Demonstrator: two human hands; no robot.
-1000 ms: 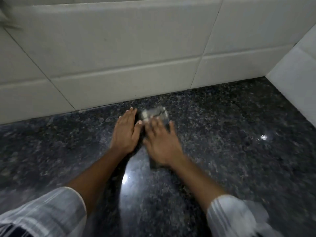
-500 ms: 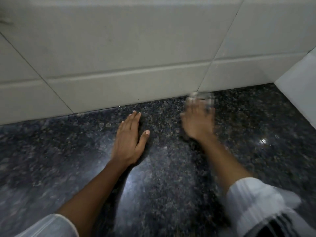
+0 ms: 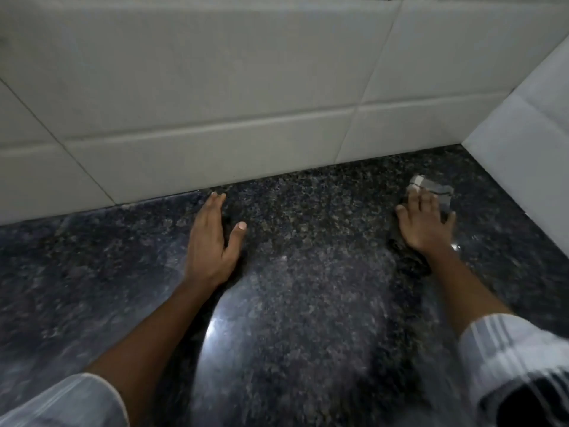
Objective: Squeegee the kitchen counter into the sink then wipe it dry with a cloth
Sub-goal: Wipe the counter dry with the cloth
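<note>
The left hand (image 3: 212, 238) lay flat on the dark speckled granite counter (image 3: 308, 303), fingers straight and together with the thumb spread to the side, holding nothing, its fingertips close to the foot of the white tiled wall (image 3: 215, 87). Well apart from it, the right hand (image 3: 426, 224) pressed a grey cloth (image 3: 434, 191) onto the counter with spread fingers near the right corner, the cloth showing just past the fingertips.
</note>
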